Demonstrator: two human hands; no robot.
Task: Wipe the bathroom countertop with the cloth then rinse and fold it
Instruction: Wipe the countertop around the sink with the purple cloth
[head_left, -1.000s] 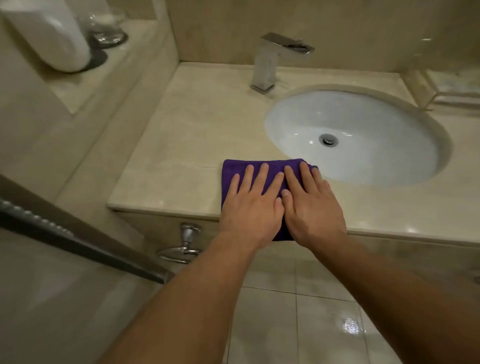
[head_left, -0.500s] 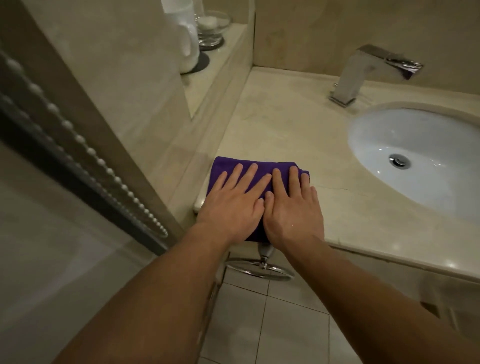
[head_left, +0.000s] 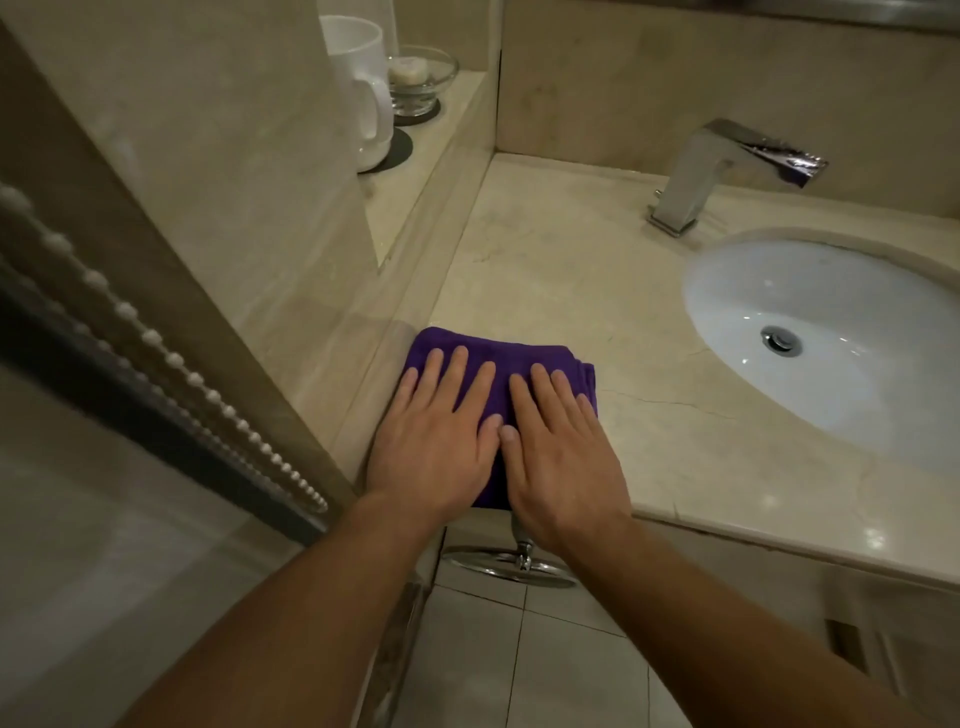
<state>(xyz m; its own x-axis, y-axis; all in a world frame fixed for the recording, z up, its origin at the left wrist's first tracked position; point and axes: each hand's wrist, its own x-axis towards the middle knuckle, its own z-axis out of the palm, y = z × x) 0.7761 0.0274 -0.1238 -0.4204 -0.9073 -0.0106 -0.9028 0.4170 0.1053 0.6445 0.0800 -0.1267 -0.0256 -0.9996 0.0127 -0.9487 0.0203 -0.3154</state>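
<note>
On the countertop's (head_left: 597, 312) left corner, both hands — left (head_left: 436, 441), right (head_left: 561, 457) — press flat, fingers spread, on the cloth (head_left: 498, 353).

1. Most of the folded purple cloth (head_left: 491, 347) lies hidden under the flat left hand (head_left: 434, 447) and right hand (head_left: 558, 457); only a strip beyond the fingertips and a sliver between the thumbs show.
2. The white oval sink basin (head_left: 810, 291), far to the right of the right hand's fingers, is cut off by the picture's right edge.
3. The tall white jug with a handle (head_left: 358, 88), well beyond the left fingertips, is partly hidden by the beige wall panel.
4. The chrome towel ring (head_left: 511, 564) below the wrists is partly covered by the right wrist.
</note>
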